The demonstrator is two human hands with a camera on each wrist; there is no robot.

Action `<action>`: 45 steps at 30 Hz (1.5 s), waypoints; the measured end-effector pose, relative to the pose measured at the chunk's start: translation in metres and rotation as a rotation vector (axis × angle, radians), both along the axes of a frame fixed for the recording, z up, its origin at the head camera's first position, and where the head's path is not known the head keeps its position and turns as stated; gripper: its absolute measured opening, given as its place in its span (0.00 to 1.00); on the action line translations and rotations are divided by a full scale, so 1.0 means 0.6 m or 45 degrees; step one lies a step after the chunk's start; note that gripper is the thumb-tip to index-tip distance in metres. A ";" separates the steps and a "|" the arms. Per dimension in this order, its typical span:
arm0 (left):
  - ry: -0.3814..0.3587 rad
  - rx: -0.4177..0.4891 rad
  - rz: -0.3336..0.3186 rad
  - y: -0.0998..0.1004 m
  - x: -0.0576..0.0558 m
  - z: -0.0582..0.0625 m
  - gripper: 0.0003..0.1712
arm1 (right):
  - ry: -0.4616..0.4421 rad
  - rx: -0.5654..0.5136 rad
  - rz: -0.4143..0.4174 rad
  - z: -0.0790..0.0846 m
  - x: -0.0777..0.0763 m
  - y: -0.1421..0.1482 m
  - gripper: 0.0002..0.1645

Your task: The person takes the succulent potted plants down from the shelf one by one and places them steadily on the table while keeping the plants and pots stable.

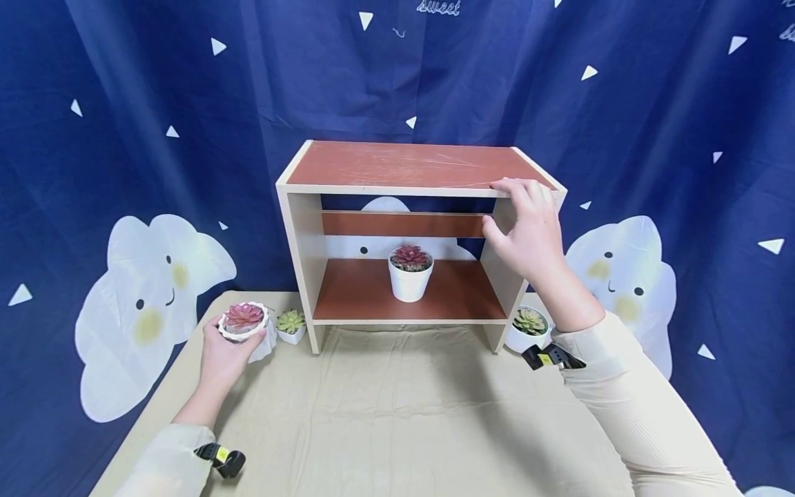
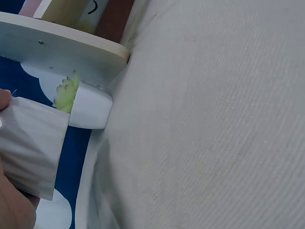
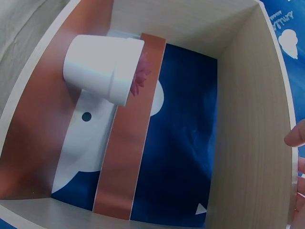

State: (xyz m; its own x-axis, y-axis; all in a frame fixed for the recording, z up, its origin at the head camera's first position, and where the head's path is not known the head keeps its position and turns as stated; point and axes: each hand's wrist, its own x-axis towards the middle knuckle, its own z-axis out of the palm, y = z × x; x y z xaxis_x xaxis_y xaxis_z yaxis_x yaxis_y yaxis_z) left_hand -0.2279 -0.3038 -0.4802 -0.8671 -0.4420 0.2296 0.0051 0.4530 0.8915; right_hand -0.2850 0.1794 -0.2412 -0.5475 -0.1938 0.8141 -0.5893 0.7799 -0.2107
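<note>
My left hand (image 1: 225, 351) grips a white fluted pot (image 2: 33, 145) with a pink succulent (image 1: 243, 316); blue curtain shows between the pot's base and the table. Just right of it, a small white pot (image 2: 91, 106) with a green succulent stands beside the shelf's left side. At the upper right of the two-tier shelf (image 1: 404, 166), my right hand (image 1: 533, 224) lies at the front edge of the top board, fingers over the top and thumb spread below. On the lower board, a smooth white pot (image 3: 97, 67) with a dark pink succulent stands upright.
Another white pot (image 1: 528, 331) with a green succulent stands by the shelf's right side, partly behind my right forearm. A beige cloth covers the table (image 1: 397, 407). Behind everything hangs a dark blue curtain (image 1: 261, 83) with white clouds and triangles.
</note>
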 end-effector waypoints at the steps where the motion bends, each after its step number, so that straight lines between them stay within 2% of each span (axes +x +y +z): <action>1: -0.002 0.001 0.000 0.000 -0.001 -0.001 0.53 | -0.001 -0.001 0.001 0.001 0.000 0.000 0.28; 8: -0.025 -0.003 0.016 -0.003 -0.009 -0.009 0.54 | 0.000 0.001 -0.003 0.001 0.001 0.001 0.28; 21: -0.068 0.015 0.056 -0.004 -0.025 -0.037 0.56 | 0.003 0.015 -0.004 -0.001 0.000 0.000 0.28; 31: -0.081 -0.004 0.063 -0.004 -0.030 -0.047 0.55 | 0.008 0.014 -0.013 -0.001 0.001 0.000 0.28; 39: -0.163 -0.010 0.060 -0.008 -0.027 -0.059 0.57 | 0.011 0.012 -0.003 0.000 0.001 -0.002 0.28; 45: -0.168 -0.029 0.042 -0.009 -0.027 -0.060 0.58 | 0.011 0.011 -0.009 -0.001 0.002 0.000 0.28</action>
State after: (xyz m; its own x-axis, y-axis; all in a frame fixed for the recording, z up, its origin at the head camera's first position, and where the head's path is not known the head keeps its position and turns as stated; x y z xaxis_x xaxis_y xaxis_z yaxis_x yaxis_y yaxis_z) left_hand -0.2443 -0.3091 -0.5161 -0.8756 -0.4665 0.1251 -0.1263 0.4712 0.8729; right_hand -0.2841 0.1791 -0.2416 -0.5415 -0.1972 0.8172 -0.5858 0.7858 -0.1985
